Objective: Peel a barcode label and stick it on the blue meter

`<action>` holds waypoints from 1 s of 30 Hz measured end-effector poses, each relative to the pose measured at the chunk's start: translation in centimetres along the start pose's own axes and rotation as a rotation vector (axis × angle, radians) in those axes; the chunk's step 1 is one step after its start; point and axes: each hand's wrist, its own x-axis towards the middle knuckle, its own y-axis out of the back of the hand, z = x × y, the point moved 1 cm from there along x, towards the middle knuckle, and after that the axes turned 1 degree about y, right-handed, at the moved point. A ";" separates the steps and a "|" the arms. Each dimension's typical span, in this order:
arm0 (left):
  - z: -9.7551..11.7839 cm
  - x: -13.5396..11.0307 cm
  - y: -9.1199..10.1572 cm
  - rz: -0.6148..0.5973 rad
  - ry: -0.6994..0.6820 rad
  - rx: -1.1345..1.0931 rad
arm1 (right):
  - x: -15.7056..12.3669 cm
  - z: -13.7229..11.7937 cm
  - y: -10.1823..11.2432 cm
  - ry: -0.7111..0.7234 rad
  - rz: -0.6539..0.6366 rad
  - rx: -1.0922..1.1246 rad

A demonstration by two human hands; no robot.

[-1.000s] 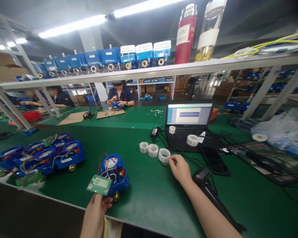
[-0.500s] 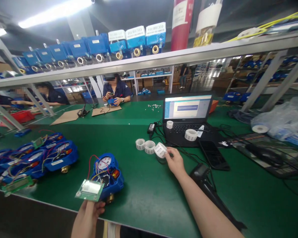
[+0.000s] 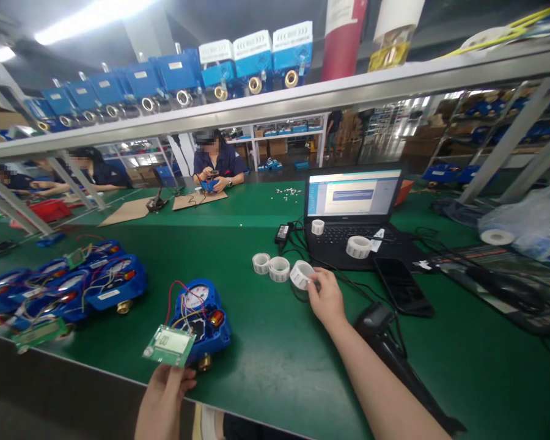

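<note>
Label roll (image 3: 299, 276) in outstretched right grip (image 3: 325, 297)

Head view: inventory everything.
Bench: one, green, foreground
Shelf: one, pale, above bench
Shelf meters: several, blue and white, overhead
Bottles: two, red and clear, shelf
Laptop: one, black, bench's right
Label rolls: five, white, three beside laptop, two on it
Power adapter: one, black, left of laptop
Phone: one, black, before laptop
Scanner: one, black, before phone
Plastic bag: one, clear, far right
Open meter: one, blue, bench's front
Other meters: several, blue, bench's left
Circuit boards: several, green, by those meters
People: several, dark clothes, beyond bench
Left hand: one, bare, holding nearest circuit board
Right hand: one, bare, pinching a label roll
</note>
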 end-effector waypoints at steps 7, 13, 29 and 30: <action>-1.4 0.8 1.4 -0.111 0.058 0.019 | 0.5 -1.5 0.0 0.137 -0.041 -0.168; -3.0 1.3 2.1 -0.156 -0.014 0.067 | 4.0 -4.8 -3.8 0.202 -0.284 -0.288; -5.2 -3.1 3.0 -0.187 -0.370 0.083 | 7.7 -12.3 -0.8 0.035 -1.012 0.190; -5.3 -4.1 3.1 -0.163 -0.413 0.101 | 7.3 -12.6 0.4 0.025 -1.065 0.241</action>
